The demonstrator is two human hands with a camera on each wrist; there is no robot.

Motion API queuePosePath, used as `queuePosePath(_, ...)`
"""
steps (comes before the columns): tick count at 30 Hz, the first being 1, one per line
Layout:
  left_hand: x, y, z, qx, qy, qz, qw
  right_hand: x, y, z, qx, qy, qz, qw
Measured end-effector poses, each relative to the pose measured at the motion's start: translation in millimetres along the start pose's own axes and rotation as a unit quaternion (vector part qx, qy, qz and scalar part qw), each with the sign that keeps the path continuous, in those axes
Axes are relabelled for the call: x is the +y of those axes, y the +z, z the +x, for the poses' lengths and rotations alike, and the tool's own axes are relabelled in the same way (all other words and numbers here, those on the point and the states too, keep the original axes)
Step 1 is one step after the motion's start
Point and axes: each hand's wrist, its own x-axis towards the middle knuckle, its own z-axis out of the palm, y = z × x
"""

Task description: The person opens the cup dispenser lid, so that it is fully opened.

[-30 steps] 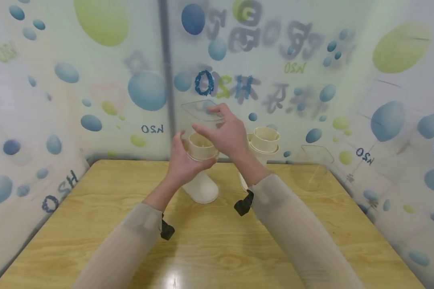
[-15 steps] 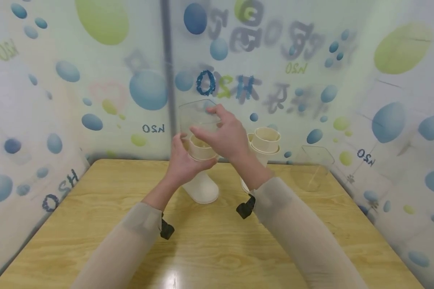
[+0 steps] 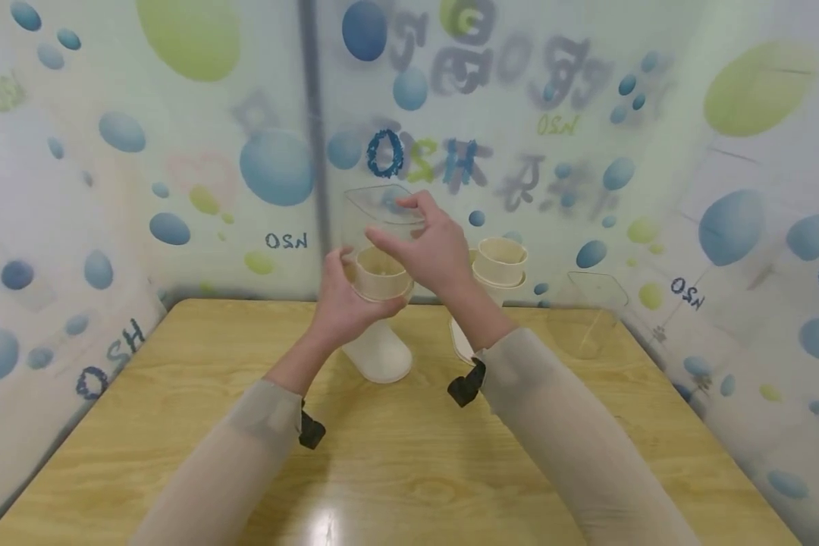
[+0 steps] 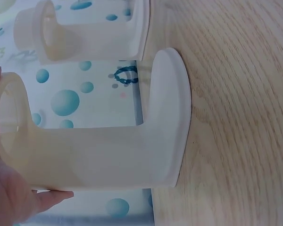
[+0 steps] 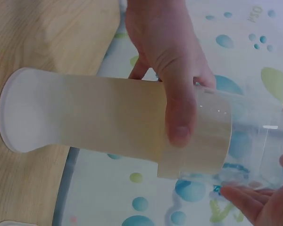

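A cream plastic stand (image 3: 382, 356) with a round collar (image 3: 382, 287) stands upright on the table, its foot flat on the wood. My left hand (image 3: 348, 299) grips the stand around its collar, the thumb across the front in the right wrist view. Over the collar sits a clear plastic container (image 5: 254, 122), its wide rim upward. My right hand (image 3: 439, 250) holds this container near the top, thumb in front and fingers behind; only its fingertips (image 5: 245, 202) show in the right wrist view. The left wrist view shows the stand's column (image 4: 89, 157) from the side.
A second cream stand (image 3: 500, 262) is just to the right, partly behind the right forearm. Farther right, another clear container (image 3: 587, 322) rests on the wooden table (image 3: 382, 470). A wall printed with bubbles (image 3: 277, 168) rises behind the table's back edge.
My right hand and the clear container shifted slightly left, then back right. The left hand keeps its grip on the stand, which has not moved.
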Motion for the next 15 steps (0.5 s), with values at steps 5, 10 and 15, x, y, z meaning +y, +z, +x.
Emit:
queuePosePath(5, -0.3, -2.8, -0.1, -0.007, 0.0, 0.005, 1.0, -3.0, -0.1, -2.6, -0.013, -0.016, -0.025, 0.9995)
queuePosePath(10, 1.1, -5.0, 0.5, -0.009, 0.005, 0.004, 0.9999, 0.2, 0.7, -2.7, 0.007, -0.028, -0.014, 0.9995)
queuePosePath(15, 1.1, -6.6, 0.4, -0.016, 0.004, 0.005, 0.9999, 3.4, 1.9, -7.3, 0.03, -0.008, 0.03, 0.9991)
